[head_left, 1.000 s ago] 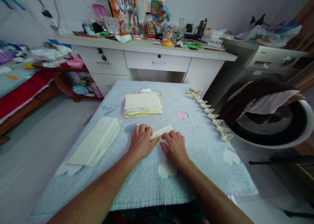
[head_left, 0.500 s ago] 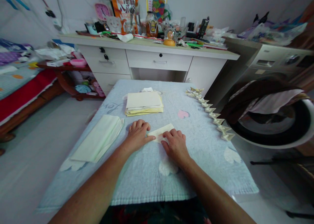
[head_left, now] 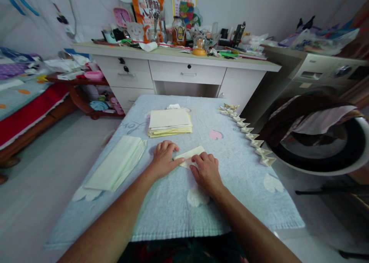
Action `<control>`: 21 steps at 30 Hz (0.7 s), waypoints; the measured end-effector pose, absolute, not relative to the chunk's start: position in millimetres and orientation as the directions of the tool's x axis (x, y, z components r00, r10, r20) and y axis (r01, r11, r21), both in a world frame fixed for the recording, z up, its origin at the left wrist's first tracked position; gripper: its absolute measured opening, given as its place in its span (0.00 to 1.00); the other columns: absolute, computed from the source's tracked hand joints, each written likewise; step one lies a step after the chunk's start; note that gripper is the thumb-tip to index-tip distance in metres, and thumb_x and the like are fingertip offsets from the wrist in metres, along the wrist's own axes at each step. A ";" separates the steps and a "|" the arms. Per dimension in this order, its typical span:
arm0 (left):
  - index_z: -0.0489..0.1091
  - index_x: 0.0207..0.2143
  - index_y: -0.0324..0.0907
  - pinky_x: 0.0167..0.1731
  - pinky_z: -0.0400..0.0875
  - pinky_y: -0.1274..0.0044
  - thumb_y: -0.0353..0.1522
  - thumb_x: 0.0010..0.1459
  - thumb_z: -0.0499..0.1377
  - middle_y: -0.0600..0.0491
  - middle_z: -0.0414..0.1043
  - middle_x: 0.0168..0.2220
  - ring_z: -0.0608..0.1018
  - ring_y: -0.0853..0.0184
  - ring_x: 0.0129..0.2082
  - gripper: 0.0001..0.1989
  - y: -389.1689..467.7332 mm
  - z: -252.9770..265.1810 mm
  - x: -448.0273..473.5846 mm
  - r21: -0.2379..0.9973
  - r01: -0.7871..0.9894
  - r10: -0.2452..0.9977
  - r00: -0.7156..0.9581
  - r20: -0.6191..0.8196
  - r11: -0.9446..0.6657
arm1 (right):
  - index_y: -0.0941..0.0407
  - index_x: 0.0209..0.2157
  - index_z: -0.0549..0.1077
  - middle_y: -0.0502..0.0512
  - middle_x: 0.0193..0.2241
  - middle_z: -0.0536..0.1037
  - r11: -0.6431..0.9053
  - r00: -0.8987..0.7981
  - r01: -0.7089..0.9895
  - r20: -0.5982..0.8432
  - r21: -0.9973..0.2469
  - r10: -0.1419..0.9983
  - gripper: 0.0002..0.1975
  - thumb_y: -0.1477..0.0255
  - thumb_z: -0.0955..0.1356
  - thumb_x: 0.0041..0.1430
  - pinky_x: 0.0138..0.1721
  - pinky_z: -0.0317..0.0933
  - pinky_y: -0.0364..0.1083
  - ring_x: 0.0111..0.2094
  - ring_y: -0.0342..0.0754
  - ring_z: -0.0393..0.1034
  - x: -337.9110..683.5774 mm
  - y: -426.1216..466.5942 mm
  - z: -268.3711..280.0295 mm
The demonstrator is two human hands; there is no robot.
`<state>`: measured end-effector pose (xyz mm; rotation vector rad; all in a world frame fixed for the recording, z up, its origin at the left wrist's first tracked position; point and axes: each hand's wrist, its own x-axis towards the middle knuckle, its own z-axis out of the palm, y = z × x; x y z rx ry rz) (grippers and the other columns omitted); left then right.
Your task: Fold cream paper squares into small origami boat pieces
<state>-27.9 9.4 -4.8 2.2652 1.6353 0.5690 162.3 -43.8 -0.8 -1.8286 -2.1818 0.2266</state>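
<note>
Cream-coloured folded paper strip (head_left: 188, 153) lies flat and slantwise on the pale blue patterned cloth (head_left: 170, 213), between the person's two bare hands, its far edge rising toward the right. Compared with a second ago, the left hand (head_left: 164, 158) has shifted outward to the left, so more of the strip's left end shows — only the thumb reaches in to touch it now. The other fingers of that hand are loosely bent and spread over the cloth, grasping nothing. The right hand (head_left: 207, 172) has stayed almost where it was: its fingers bend over the strip's right part, with the thumb at the near edge. Whether it pinches the paper or merely presses down, I cannot tell. That change suggests a crease being smoothed and held flat (a judgement, since the fold lines are too small to read), with the strip not yet raised into any shape.

Beyond the hands sits a neat rectangular stack of cream and yellow paper sheets (head_left: 169, 119); left of them lies a long bundle of pale green folded paper (head_left: 113, 165). Pointed pale folded-paper pieces (head_left: 256, 143) run in a slanting row along the cloth's right side — well apart from both hands.
</note>
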 end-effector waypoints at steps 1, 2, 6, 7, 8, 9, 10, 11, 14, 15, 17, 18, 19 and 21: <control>0.65 0.41 0.45 0.47 0.58 0.66 0.46 0.50 0.61 0.50 0.62 0.46 0.64 0.56 0.47 0.20 6.9 -5.6 -25.4 0.428 0.845 0.947 0.285 0.148 -0.321 | 0.50 0.42 0.70 0.55 0.40 0.70 0.181 -0.152 0.939 0.119 -0.293 0.981 0.08 0.65 0.66 0.60 0.40 0.47 0.49 0.42 0.53 0.59 161.5 -43.9 -0.8; 0.65 0.41 0.45 0.46 0.58 0.66 0.47 0.48 0.62 0.50 0.62 0.46 0.64 0.56 0.48 0.21 5.0 -6.5 -23.3 0.406 0.857 0.948 0.282 0.146 -0.317 | 0.50 0.41 0.70 0.55 0.39 0.70 0.176 -0.146 0.942 0.123 -0.287 0.982 0.08 0.64 0.65 0.60 0.40 0.47 0.49 0.42 0.53 0.59 160.5 -44.0 -0.7; 0.64 0.40 0.46 0.45 0.57 0.66 0.47 0.45 0.64 0.49 0.62 0.47 0.63 0.55 0.49 0.23 2.5 -8.5 -19.4 0.360 0.880 0.951 0.287 0.118 -0.310 | 0.51 0.40 0.70 0.56 0.39 0.70 0.154 -0.122 0.950 0.129 -0.271 0.984 0.11 0.59 0.64 0.61 0.39 0.47 0.49 0.41 0.54 0.59 155.8 -43.8 0.3; 0.64 0.40 0.46 0.44 0.57 0.67 0.46 0.45 0.64 0.50 0.62 0.46 0.63 0.55 0.49 0.23 2.8 -8.4 -19.3 0.357 0.882 0.952 0.286 0.112 -0.307 | 0.51 0.39 0.70 0.56 0.38 0.70 0.150 -0.118 0.951 0.129 -0.271 0.985 0.12 0.58 0.64 0.61 0.39 0.47 0.49 0.41 0.54 0.59 154.9 -43.5 0.5; 0.64 0.40 0.46 0.44 0.57 0.67 0.46 0.45 0.64 0.50 0.62 0.46 0.63 0.55 0.49 0.23 3.1 -8.2 -19.3 0.356 0.883 0.952 0.286 0.108 -0.306 | 0.51 0.39 0.70 0.56 0.38 0.70 0.147 -0.115 0.951 0.129 -0.272 0.985 0.13 0.57 0.64 0.61 0.39 0.47 0.49 0.41 0.54 0.59 154.3 -43.2 0.7; 0.64 0.40 0.46 0.44 0.57 0.67 0.46 0.45 0.64 0.50 0.62 0.46 0.63 0.55 0.49 0.22 3.4 -7.8 -19.4 0.357 0.882 0.952 0.288 0.105 -0.306 | 0.52 0.39 0.70 0.56 0.38 0.70 0.145 -0.114 0.951 0.127 -0.274 0.985 0.14 0.57 0.64 0.61 0.39 0.47 0.49 0.41 0.54 0.59 154.1 -42.9 0.8; 0.64 0.40 0.46 0.44 0.57 0.67 0.46 0.45 0.64 0.50 0.62 0.46 0.63 0.55 0.49 0.22 3.7 -7.4 -19.6 0.361 0.881 0.952 0.289 0.102 -0.306 | 0.52 0.40 0.69 0.56 0.39 0.70 0.142 -0.111 0.950 0.122 -0.278 0.986 0.14 0.57 0.64 0.60 0.39 0.47 0.49 0.41 0.54 0.59 154.2 -42.6 0.8; 0.64 0.40 0.46 0.44 0.57 0.67 0.46 0.45 0.64 0.50 0.62 0.47 0.63 0.55 0.49 0.23 3.9 -7.0 -19.8 0.367 0.879 0.952 0.289 0.097 -0.305 | 0.51 0.40 0.69 0.56 0.39 0.70 0.138 -0.110 0.949 0.112 -0.282 0.988 0.13 0.58 0.65 0.59 0.39 0.47 0.49 0.41 0.54 0.59 154.8 -42.3 0.6; 0.65 0.40 0.46 0.45 0.57 0.67 0.45 0.44 0.64 0.51 0.62 0.47 0.63 0.56 0.50 0.23 4.4 -6.1 -20.8 0.391 0.871 0.954 0.290 0.076 -0.296 | 0.50 0.44 0.68 0.55 0.41 0.70 0.132 -0.111 0.941 0.083 -0.313 0.990 0.14 0.62 0.68 0.57 0.40 0.48 0.49 0.42 0.54 0.59 158.9 -41.4 -0.1; 0.65 0.40 0.47 0.45 0.57 0.67 0.45 0.44 0.64 0.51 0.62 0.47 0.63 0.56 0.50 0.22 4.7 -6.1 -21.2 0.398 0.870 0.955 0.290 0.068 -0.293 | 0.49 0.45 0.67 0.55 0.41 0.70 0.136 -0.118 0.935 0.076 -0.328 0.990 0.15 0.63 0.68 0.56 0.41 0.48 0.49 0.43 0.54 0.59 160.8 -41.2 -0.3; 0.65 0.40 0.47 0.45 0.57 0.67 0.45 0.45 0.64 0.51 0.62 0.47 0.63 0.56 0.50 0.21 5.1 -6.1 -22.1 0.406 0.866 0.954 0.293 0.062 -0.292 | 0.48 0.48 0.66 0.54 0.42 0.70 0.154 -0.138 0.920 0.068 -0.361 0.988 0.18 0.66 0.69 0.55 0.41 0.48 0.49 0.43 0.53 0.60 164.6 -41.0 -0.3; 0.66 0.40 0.47 0.45 0.57 0.67 0.44 0.45 0.64 0.51 0.62 0.47 0.63 0.56 0.50 0.21 5.4 -6.0 -22.5 0.408 0.864 0.953 0.296 0.063 -0.295 | 0.48 0.49 0.66 0.54 0.43 0.70 0.162 -0.148 0.912 0.064 -0.376 0.987 0.19 0.67 0.69 0.55 0.41 0.48 0.49 0.43 0.53 0.60 166.3 -40.9 -0.1; 0.66 0.40 0.47 0.45 0.57 0.67 0.44 0.45 0.64 0.51 0.62 0.47 0.63 0.56 0.50 0.21 5.6 -5.7 -23.0 0.412 0.861 0.952 0.299 0.064 -0.298 | 0.47 0.49 0.66 0.53 0.43 0.70 0.168 -0.158 0.906 0.058 -0.389 0.986 0.19 0.69 0.68 0.55 0.41 0.48 0.49 0.43 0.53 0.60 168.0 -40.9 0.3; 0.66 0.39 0.47 0.45 0.57 0.67 0.44 0.45 0.64 0.52 0.62 0.47 0.63 0.55 0.49 0.20 5.7 -4.6 -23.7 0.420 0.855 0.949 0.308 0.062 -0.305 | 0.46 0.50 0.65 0.53 0.43 0.70 0.177 -0.174 0.895 0.046 -0.410 0.984 0.20 0.71 0.68 0.54 0.42 0.48 0.49 0.43 0.52 0.60 170.7 -41.1 1.7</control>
